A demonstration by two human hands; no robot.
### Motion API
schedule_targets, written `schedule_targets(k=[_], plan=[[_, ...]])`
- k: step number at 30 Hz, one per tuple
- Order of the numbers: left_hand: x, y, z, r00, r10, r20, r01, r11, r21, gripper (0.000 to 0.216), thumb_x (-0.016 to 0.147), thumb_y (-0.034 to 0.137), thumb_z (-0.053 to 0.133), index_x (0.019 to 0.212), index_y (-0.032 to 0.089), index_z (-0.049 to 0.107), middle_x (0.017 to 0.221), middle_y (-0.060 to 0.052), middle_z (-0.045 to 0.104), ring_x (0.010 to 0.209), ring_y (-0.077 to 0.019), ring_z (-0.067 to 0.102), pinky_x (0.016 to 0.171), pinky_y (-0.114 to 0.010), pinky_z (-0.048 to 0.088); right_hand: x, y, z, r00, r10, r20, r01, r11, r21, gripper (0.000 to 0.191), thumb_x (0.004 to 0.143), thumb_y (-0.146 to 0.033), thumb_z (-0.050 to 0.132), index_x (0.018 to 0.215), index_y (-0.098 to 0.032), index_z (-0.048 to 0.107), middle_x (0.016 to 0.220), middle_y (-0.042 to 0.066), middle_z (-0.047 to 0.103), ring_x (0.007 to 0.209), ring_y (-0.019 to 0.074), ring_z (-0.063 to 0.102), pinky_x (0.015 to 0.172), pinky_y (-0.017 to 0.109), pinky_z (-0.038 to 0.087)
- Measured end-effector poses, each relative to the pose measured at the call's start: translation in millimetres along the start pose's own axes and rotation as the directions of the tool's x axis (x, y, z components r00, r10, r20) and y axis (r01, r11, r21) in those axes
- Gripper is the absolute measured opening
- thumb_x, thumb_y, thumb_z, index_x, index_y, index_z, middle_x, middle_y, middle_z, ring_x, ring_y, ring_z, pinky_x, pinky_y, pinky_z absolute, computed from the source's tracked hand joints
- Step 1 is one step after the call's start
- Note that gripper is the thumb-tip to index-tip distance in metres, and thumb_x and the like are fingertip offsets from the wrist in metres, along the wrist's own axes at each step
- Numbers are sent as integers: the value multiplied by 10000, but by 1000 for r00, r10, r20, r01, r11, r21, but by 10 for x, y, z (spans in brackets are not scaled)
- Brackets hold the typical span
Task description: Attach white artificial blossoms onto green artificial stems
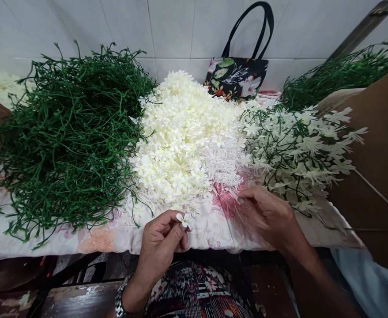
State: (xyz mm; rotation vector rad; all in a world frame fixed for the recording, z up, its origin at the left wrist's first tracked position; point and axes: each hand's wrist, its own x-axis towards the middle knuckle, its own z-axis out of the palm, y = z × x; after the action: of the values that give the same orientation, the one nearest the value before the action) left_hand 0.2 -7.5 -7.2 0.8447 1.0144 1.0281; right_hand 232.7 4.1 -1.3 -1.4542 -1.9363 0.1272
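Between the thumb and fingers of my left hand [160, 243] is a single small white artificial flower [183, 219], held above the table's front edge. My right hand [269, 216] is closed in a pinch just in front of a pile of thin white filaments [225, 163]. Whatever its fingertips hold is too fine to make out. Behind my left hand rises a large heap of loose white artificial flowers [180, 132]. To the left lies a big tangle of green plastic stems [71, 141]. White flowers on green stems [303, 141] are gathered at the right.
A floral cloth [97, 238] covers the table. Against the tiled wall stands a black floral handbag [236, 77]. More green stems [339, 75] lie at the back right, by a brown cardboard box [379, 154]. Light blue fabric [362, 274] shows at the lower right.
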Motion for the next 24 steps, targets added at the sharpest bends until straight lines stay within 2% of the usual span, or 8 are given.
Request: schedule_targets(k=[4, 7, 9, 12, 16, 18, 21, 24], plan=[[-1, 4, 4, 1000, -5, -2, 5, 1000, 14, 171, 709, 315, 685, 721, 150, 643, 471, 23, 569, 405, -60, 484, 405, -136, 369, -29, 4, 3, 976, 217, 7, -214, 957, 195, 76, 823, -202, 505, 774, -196, 562, 654, -9, 574, 568, 107, 538, 526, 214, 424], [3, 15, 14, 1000, -16, -7, 16, 999, 28, 175, 700, 313, 685, 718, 146, 639, 470, 21, 569, 402, -64, 484, 407, -146, 376, -12, 12, 6, 982, 188, -17, -173, 932, 318, 57, 807, -191, 532, 773, -193, 578, 815, 38, 622, 752, 144, 597, 634, 241, 472], [4, 25, 23, 1000, -24, -19, 25, 999, 40, 176, 694, 310, 685, 717, 143, 634, 468, 21, 566, 402, -68, 483, 408, -153, 380, 0, 11, -2, 986, 162, -34, -141, 930, 340, 48, 788, -181, 560, 755, -192, 594, 821, 48, 623, 789, 158, 593, 647, 254, 475], [-3, 45, 38, 999, -38, -28, 39, 998, 43, 187, 682, 314, 689, 709, 139, 628, 454, 20, 557, 397, -74, 480, 402, -163, 382, 9, -23, -19, 970, 241, -15, -216, 893, 394, 36, 765, -186, 592, 732, -193, 606, 683, 13, 592, 637, 126, 557, 556, 228, 452], [-13, 77, 62, 999, -39, -28, 40, 999, 35, 196, 667, 316, 699, 713, 140, 625, 443, 18, 562, 382, -80, 480, 391, -170, 378, 27, -123, -6, 930, 353, 104, -340, 715, 610, 70, 768, -231, 593, 717, -184, 593, 605, -11, 571, 503, 89, 514, 450, 184, 426], [-12, 91, 76, 999, -31, -17, 32, 999, 33, 185, 670, 302, 700, 716, 140, 623, 436, 21, 560, 381, -81, 484, 397, -172, 384, 33, -162, 19, 925, 355, 131, -351, 676, 648, 94, 781, -251, 577, 720, -179, 582, 591, -13, 559, 489, 85, 505, 440, 180, 424], [-9, 99, 94, 1000, -21, 1, 21, 999, 25, 164, 676, 279, 698, 711, 140, 619, 425, 29, 551, 380, -78, 486, 414, -174, 400, 18, -171, 63, 928, 350, 127, -363, 771, 523, 87, 802, -240, 537, 750, -181, 574, 600, -13, 551, 498, 90, 501, 445, 187, 411], [-11, 82, 92, 999, -33, 2, 33, 999, 12, 158, 685, 277, 693, 720, 143, 617, 427, 30, 554, 381, -77, 486, 406, -168, 392, -19, -141, 92, 957, 258, 131, -282, 934, 222, 92, 812, -188, 498, 816, -189, 590, 670, 4, 584, 563, 112, 530, 517, 221, 425]])
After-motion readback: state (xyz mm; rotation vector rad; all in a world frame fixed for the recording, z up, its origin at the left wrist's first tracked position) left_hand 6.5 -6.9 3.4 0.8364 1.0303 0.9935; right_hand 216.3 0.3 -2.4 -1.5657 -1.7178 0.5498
